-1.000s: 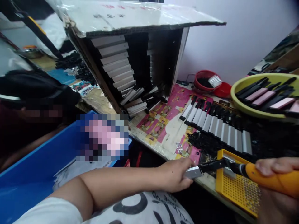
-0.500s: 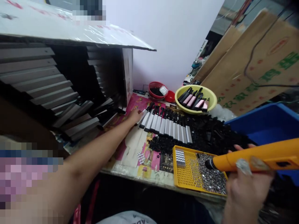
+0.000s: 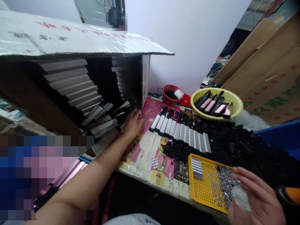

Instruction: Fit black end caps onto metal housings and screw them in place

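My left hand (image 3: 134,124) reaches out at the mouth of the carton, its fingers bent and slightly apart, with nothing visible in them. Close by, silver-and-black handle pieces (image 3: 103,126) lie loose inside. To its right, a row of similar silver handles with black ends (image 3: 179,129) rests on the table. My right hand (image 3: 257,195) is half open over the right part of a yellow perforated tray (image 3: 195,190), near small metal screws (image 3: 226,182). Something clear and wrinkled covers its thumb. Beyond it, the orange power screwdriver (image 3: 292,195) is partly cut off at the right edge.
The carton (image 3: 145,78) stands on its side at left, stacked with silver pieces. Behind the row are a red bowl (image 3: 165,97) and a yellow basin (image 3: 239,107) of pink-and-black pieces. Black parts (image 3: 236,140) are heaped at right beside a blue bin (image 3: 278,128).
My left hand has left the row's left end and moved toward the carton. My right hand has let go of the orange screwdriver, now at the right edge. The view has shifted left.
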The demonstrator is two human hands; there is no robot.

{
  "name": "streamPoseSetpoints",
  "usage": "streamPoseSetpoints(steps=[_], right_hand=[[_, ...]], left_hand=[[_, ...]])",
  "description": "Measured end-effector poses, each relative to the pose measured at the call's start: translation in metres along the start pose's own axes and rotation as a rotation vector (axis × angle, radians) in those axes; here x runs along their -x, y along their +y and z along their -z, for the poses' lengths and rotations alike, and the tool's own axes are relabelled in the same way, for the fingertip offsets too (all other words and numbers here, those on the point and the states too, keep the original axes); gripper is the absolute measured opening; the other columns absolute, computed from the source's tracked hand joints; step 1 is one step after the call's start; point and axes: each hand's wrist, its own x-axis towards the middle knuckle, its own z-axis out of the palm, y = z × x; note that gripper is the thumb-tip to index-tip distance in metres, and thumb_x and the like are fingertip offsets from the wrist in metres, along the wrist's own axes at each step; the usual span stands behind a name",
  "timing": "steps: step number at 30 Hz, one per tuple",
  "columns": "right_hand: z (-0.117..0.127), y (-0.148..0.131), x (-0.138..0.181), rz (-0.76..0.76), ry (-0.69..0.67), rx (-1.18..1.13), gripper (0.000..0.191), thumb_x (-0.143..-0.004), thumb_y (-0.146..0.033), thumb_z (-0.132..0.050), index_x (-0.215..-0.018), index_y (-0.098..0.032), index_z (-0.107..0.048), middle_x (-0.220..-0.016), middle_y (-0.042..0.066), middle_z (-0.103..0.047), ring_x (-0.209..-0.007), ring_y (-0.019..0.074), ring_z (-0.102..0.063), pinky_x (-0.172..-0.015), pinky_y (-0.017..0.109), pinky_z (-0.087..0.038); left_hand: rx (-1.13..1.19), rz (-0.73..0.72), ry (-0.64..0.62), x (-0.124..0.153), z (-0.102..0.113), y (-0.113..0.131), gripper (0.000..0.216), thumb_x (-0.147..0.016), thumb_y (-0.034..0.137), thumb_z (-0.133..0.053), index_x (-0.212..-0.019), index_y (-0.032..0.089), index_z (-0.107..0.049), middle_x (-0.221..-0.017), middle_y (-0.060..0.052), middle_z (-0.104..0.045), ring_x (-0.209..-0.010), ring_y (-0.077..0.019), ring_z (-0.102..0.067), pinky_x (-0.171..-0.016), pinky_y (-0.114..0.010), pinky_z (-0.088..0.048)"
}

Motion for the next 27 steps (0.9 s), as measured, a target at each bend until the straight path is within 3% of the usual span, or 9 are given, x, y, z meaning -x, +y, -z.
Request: streamPoseSetpoints(steps=[2,5,9,13,18,22,27], right_hand=[[-0.021,0.002,0.005,-0.016,-0.004,-0.050,0.029,-0.067,-0.026,-0.061,-0.095,-0.024,-0.063,-0.105,0.013,-0.060,-0.097,0.0325,-0.057,-0.082,0.056,-0.046],[-0.042,0.002,0.014,-0.040,-0.062,-0.079,0.028,-0.072,-0.019,-0.053,-0.098,-0.022,-0.062,-0.101,0.010,-0.061,-0.096,0.0279,-0.058,-0.085,0.050,-0.047],[-0.058,-0.003,0.018,0.057,-0.272,-0.103,0.027,-0.076,-0.018,-0.052,-0.102,-0.023,-0.060,-0.101,0.009,-0.062,-0.097,0.0253,-0.058,-0.086,0.047,-0.047],[-0.065,-0.009,0.021,0.146,-0.465,-0.077,0.029,-0.077,-0.017,-0.051,-0.104,-0.024,-0.058,-0.103,0.007,-0.062,-0.099,0.0234,-0.058,-0.085,0.043,-0.049],[-0.067,-0.006,0.028,0.096,-0.504,-0.071,0.029,-0.075,-0.015,-0.049,-0.101,-0.024,-0.059,-0.100,0.007,-0.063,-0.096,0.0237,-0.060,-0.082,0.042,-0.050],[-0.078,-0.006,0.028,0.074,-0.549,-0.130,0.028,-0.075,-0.014,-0.049,-0.100,-0.023,-0.059,-0.099,0.007,-0.062,-0.095,0.0224,-0.059,-0.082,0.039,-0.049],[-0.100,-0.007,0.030,0.034,-0.682,-0.051,0.027,-0.078,-0.014,-0.050,-0.103,-0.022,-0.058,-0.103,0.007,-0.060,-0.099,0.0216,-0.056,-0.084,0.038,-0.046]], left_hand=[[-0.177,0.092,0.157,0.000,0.028,-0.021,0.055,-0.082,0.025,-0.048,-0.134,0.010,-0.037,-0.143,-0.019,-0.027,-0.132,-0.0352,-0.017,-0.107,-0.051,-0.011],[-0.518,0.211,0.262,0.000,0.053,-0.049,0.056,-0.080,0.030,-0.049,-0.130,0.006,-0.041,-0.140,-0.023,-0.029,-0.129,-0.0400,-0.019,-0.102,-0.056,-0.014],[-0.592,0.236,0.205,-0.002,0.059,-0.060,0.050,-0.078,0.033,-0.052,-0.120,0.007,-0.050,-0.124,-0.025,-0.047,-0.116,-0.0404,-0.036,-0.094,-0.055,-0.024],[-0.617,0.220,0.196,0.010,0.067,-0.058,0.068,-0.072,0.037,-0.059,-0.130,0.009,-0.039,-0.124,-0.024,-0.045,-0.114,-0.0411,-0.038,-0.092,-0.053,-0.027],[-0.691,0.095,0.138,0.049,0.084,-0.071,0.055,-0.078,0.034,-0.051,-0.129,0.015,-0.042,-0.130,-0.017,-0.044,-0.117,-0.0363,-0.038,-0.096,-0.045,-0.028],[-0.719,0.135,0.051,0.061,0.095,-0.079,0.043,-0.079,0.030,-0.047,-0.120,0.017,-0.050,-0.126,-0.015,-0.048,-0.115,-0.0360,-0.042,-0.092,-0.046,-0.032],[-0.525,0.135,0.016,0.073,0.092,-0.049,0.042,-0.080,0.040,-0.047,-0.114,0.015,-0.050,-0.108,-0.011,-0.058,-0.097,-0.0296,-0.053,-0.082,-0.037,-0.041]])
